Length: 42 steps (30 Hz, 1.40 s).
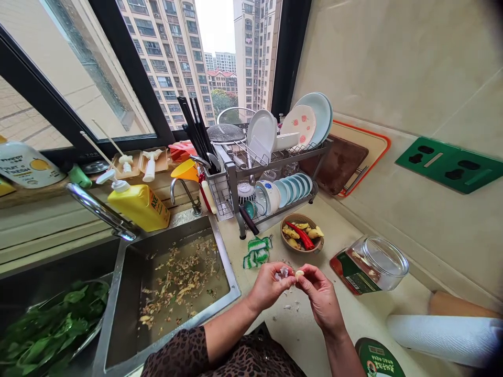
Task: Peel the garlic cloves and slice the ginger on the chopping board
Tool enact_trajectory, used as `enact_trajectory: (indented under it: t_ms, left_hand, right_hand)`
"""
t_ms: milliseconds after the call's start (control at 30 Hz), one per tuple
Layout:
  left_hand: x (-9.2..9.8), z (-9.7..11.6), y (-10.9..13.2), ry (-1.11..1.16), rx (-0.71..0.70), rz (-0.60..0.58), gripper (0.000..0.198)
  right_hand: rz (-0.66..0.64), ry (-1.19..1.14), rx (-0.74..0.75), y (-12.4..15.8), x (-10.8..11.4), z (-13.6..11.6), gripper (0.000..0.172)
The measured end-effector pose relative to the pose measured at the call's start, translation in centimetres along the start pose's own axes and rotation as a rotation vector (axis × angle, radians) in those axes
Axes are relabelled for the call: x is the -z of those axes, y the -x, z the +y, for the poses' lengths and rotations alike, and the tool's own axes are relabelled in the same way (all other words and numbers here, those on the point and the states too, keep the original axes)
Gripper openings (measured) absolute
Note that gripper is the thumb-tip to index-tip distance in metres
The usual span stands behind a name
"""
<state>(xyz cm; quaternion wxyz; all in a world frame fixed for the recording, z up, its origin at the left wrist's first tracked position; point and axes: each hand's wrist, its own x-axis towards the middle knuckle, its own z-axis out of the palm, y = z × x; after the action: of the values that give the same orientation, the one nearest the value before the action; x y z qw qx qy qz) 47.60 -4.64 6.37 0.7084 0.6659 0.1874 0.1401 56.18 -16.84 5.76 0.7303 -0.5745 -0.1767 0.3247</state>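
My right hand [320,293] pinches a pale garlic clove [299,274] between thumb and fingertips. Close beside it, my left hand [271,285] is closed on papery garlic skin [283,272], its thumb near the clove. Bits of skin [290,305] lie scattered on the counter below. Just beyond my hands stands a small brown bowl [302,249] with pieces of ginger [291,233] and a red chili pepper [301,234]. A green-and-white cloth [257,252] lies crumpled to the left of the bowl.
At left, one sink basin [231,277] holds murky water with floating scraps; the other has leafy greens [58,324]. A dish rack [275,167] stands at the back. On the right are a clear plastic jar [371,264] lying on its side, its green lid [379,358] and a paper towel roll [440,335].
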Motion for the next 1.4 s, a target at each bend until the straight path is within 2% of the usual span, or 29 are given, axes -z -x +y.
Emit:
enact_trajectory:
  t_ms: [267, 533, 700, 833, 967, 1033, 1233, 1400]
  left_hand:
    - [-0.2, 0.6, 0.2, 0.079, 0.050, -0.019, 0.027]
    - [-0.1, -0.1, 0.0, 0.116, 0.053, -0.022, 0.023]
    - [-0.4, 0.2, 0.0, 0.193, 0.084, 0.023, 0.020]
    - [-0.4, 1.0, 0.1, 0.181, 0.079, 0.045, 0.019]
    - [-0.4, 1.2, 0.3, 0.185, 0.108, 0.054, 0.023]
    - [-0.5, 1.2, 0.3, 0.223, 0.137, 0.043, 0.026]
    - [-0.8, 1.2, 0.2, 0.292, 0.182, 0.044, 0.033]
    - [-0.6, 0.8, 0.2, 0.414, 0.252, -0.033, 0.037]
  right_hand:
    - [-0.003, 0.491, 0.287, 0.5, 0.1, -1.1, 0.012]
    - [-0.024, 0.674, 0.457, 0.8, -0.8, -2.2, 0.007]
    - [-0.011, 0.590, 0.370, 1.1, -1.6, -2.2, 0.010]
    - [-0.028, 0.317, 0.194, 0.7, -1.0, -1.1, 0.025]
    - [0.007, 0.063, 0.089, 0.2, 0.1, 0.3, 0.023]
    - [0.025, 0.045, 0.100, 0.2, 0.3, 0.6, 0.022]
    - [0.101, 0.238, 0.228, 0.5, -0.2, 0.1, 0.021]
    - [0.112, 0.333, 0.324, 0.8, -0.4, 0.1, 0.017]
